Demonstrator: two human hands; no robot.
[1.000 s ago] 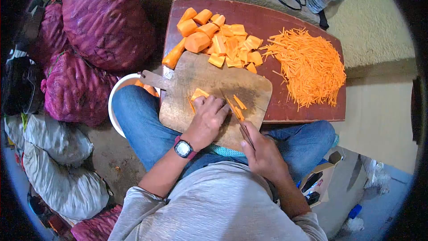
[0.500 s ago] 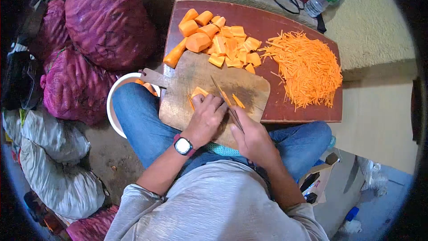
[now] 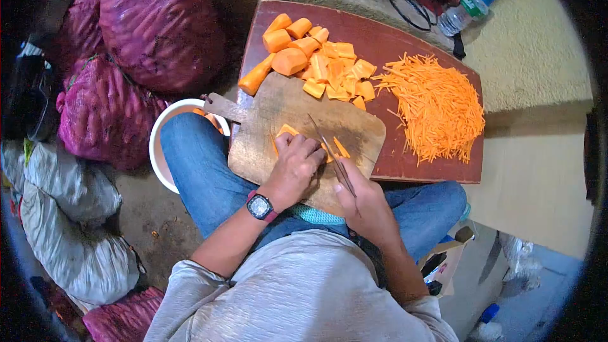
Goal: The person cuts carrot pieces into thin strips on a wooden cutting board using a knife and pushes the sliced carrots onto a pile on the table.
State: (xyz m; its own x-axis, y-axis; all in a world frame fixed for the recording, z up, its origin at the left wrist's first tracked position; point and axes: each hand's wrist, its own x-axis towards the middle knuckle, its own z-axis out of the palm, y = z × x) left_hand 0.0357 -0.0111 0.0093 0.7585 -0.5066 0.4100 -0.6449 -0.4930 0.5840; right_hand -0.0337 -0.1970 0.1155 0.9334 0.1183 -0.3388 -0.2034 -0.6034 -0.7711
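A wooden cutting board [image 3: 278,104] with a handle lies tilted across my lap and the red board's near edge. My left hand [image 3: 295,166], with a watch on its wrist, has its fingers curled down on a flat carrot piece [image 3: 287,130]. The fingers cover much of the piece. My right hand [image 3: 366,206] is wrapped round the handle of a knife [image 3: 330,151], whose blade stands just right of my left fingers. A few cut carrot strips [image 3: 342,147] lie on the board right of the blade.
The red board [image 3: 392,168] bears carrot chunks [image 3: 290,61], flat carrot slices [image 3: 335,69] and a heap of carrot shreds [image 3: 443,107]. A white tub [image 3: 156,145] stands by my left knee. Full mesh sacks [image 3: 158,25] are at the left, a water bottle [image 3: 467,9] at the upper right.
The knife and my right hand have shifted slightly right and down, leaving a little more room beside my left fingers. The left hand still presses the carrot piece. The view has tilted slightly.
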